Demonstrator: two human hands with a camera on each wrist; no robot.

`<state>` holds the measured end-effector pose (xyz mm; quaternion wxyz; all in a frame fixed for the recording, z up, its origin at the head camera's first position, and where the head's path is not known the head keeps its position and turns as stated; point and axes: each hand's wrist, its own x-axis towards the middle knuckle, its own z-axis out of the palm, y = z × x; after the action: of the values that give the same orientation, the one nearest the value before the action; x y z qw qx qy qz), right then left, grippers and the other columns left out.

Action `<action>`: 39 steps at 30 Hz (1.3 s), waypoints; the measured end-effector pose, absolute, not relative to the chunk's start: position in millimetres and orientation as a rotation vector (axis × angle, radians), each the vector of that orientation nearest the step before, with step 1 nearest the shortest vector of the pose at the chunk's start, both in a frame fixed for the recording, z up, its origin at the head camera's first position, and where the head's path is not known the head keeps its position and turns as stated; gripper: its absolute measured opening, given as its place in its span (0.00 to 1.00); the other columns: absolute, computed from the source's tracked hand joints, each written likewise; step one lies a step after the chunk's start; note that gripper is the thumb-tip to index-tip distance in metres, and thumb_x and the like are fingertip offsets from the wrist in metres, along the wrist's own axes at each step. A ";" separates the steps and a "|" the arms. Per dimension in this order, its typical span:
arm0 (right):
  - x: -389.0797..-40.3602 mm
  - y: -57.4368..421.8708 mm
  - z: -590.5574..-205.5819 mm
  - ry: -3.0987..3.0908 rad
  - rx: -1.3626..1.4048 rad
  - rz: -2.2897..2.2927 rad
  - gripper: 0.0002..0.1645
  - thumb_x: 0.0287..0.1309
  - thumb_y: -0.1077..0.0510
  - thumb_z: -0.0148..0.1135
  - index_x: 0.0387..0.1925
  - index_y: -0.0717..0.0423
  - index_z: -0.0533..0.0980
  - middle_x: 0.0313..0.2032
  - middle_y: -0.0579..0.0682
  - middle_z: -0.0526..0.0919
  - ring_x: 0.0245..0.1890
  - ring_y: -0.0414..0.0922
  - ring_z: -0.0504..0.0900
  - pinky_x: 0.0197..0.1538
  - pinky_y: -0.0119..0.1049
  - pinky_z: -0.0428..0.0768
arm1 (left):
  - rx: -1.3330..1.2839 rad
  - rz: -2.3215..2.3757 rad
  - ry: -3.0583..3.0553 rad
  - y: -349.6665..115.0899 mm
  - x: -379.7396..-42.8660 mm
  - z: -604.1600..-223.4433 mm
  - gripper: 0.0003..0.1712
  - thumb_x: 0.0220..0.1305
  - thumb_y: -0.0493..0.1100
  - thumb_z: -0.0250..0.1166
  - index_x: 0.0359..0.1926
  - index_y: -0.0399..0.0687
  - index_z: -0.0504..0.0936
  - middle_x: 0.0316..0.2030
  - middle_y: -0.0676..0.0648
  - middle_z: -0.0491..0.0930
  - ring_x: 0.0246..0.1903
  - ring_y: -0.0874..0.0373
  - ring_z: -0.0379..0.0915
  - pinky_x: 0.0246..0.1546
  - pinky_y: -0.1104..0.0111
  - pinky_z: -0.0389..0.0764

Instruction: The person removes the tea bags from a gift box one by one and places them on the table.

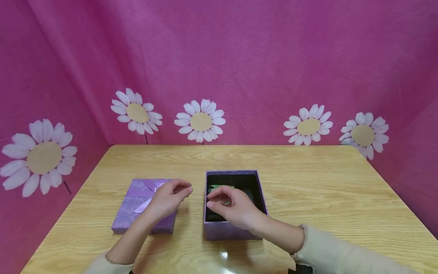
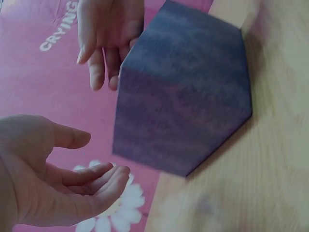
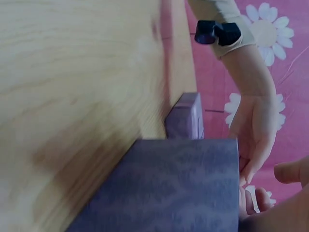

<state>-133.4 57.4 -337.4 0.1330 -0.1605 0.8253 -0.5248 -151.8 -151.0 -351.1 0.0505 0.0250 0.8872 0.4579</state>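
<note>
hovering over the purple box (image 1: 229, 231), your right hand (image 1: 239, 209) is loosely bent, thumb apart from the fingers, gripping nothing. the box stands upright, mouth facing up, and its long axis seems to run away from you. your left hand (image 1: 167, 199), to the left of the box, is relaxed and empty too, above the box-side edge of the purple lid (image 1: 128, 215), which lies flat with its ribbon (image 1: 142, 206) uppermost. inside the box, toward its far left, sits a green item (image 1: 215, 187), partly hidden behind your right hand.
</note>
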 end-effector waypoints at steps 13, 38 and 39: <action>-156.3 89.0 -327.2 2.399 -0.266 -1.410 0.15 0.61 0.56 0.61 0.46 0.62 0.76 0.38 0.56 0.82 0.37 0.44 0.81 0.44 0.38 0.83 | 0.041 1.799 2.291 -125.7 -158.1 -360.4 0.18 0.63 0.38 0.60 0.49 0.27 0.75 0.43 0.34 0.81 0.37 0.58 0.80 0.46 0.62 0.85; -178.5 86.8 -332.6 2.128 0.000 -1.381 0.17 0.63 0.59 0.56 0.47 0.71 0.73 0.32 0.48 0.75 0.29 0.37 0.73 0.33 0.22 0.79 | -0.052 1.834 2.135 -124.8 -164.7 -370.1 0.18 0.62 0.38 0.60 0.48 0.27 0.73 0.42 0.39 0.80 0.36 0.61 0.80 0.50 0.61 0.83; -180.4 87.4 -333.5 2.111 0.020 -1.389 0.17 0.63 0.60 0.56 0.47 0.71 0.74 0.29 0.46 0.72 0.27 0.35 0.72 0.31 0.21 0.77 | -0.054 1.839 2.134 -124.7 -164.6 -370.6 0.18 0.62 0.37 0.60 0.48 0.27 0.73 0.42 0.39 0.81 0.36 0.61 0.80 0.51 0.61 0.83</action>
<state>-180.4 87.4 -333.5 0.3024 0.0076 0.7961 -0.5241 -164.6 -124.7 -370.6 0.1613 -0.0189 0.7474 0.6442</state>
